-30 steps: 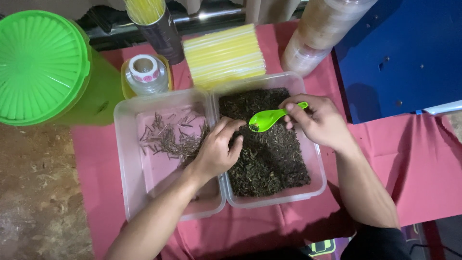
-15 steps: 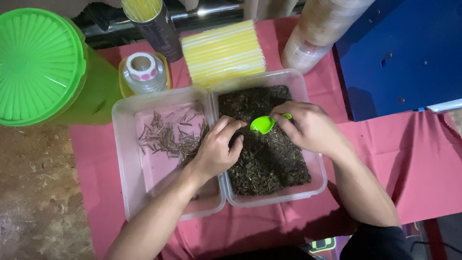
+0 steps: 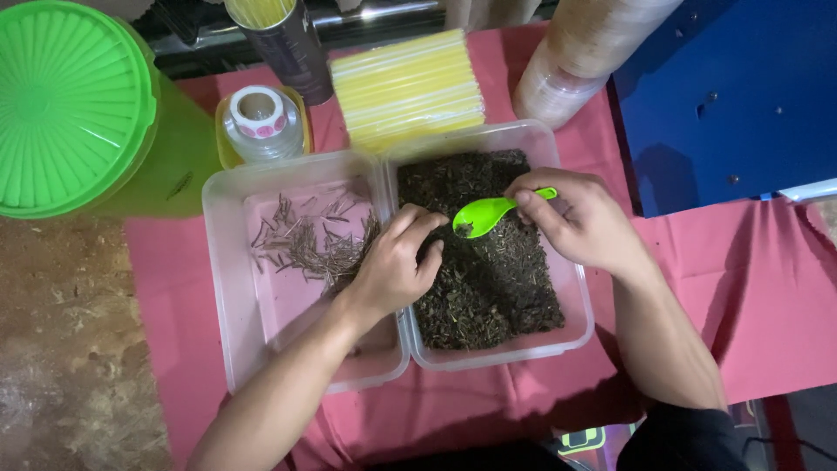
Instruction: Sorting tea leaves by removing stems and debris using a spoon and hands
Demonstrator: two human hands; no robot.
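**Spoon lifted over tea tub, other hand resting in the leaves**

Right hand (image 3: 586, 220), right of centre frame, pinches the handle of a lime-green plastic spoon (image 3: 490, 212) between thumb and forefinger, remaining fingers curled beneath. The bowl of the spoon sits just above the dark loose tea leaves (image 3: 488, 279) and carries only a small dark pinch of them. Left hand (image 3: 390, 269), at centre frame, reaches across the shared wall of the two tubs; its fingers are bent and drawn loosely together, tips touching the leaves just beside the spoon bowl. Whether they grip anything cannot be told.

The leaves fill the right clear plastic tub (image 3: 582, 314). The left clear plastic tub (image 3: 228, 296), touching it, holds a thin scatter of pale stalks (image 3: 309, 244) toward its upper right corner. Both tubs rest on a red cloth (image 3: 750, 305).

Surroundings: a green lidded container (image 3: 74, 100) at upper left, a small clear jar (image 3: 261, 126) beside it, a pack of yellow straws (image 3: 408, 87) above the tubs, stacked clear cups (image 3: 580, 61) at upper right.

Risks, in my judgement:
- The spoon is held by a light pinch at the very end of its handle; a twist would tip its load back or over the rim onto the cloth.
- The left forearm lies across the left tub; a careless sweep could drag stalks back among the leaves.
- The tubs are light and unsecured; pressure on a rim could tilt one and spill it.
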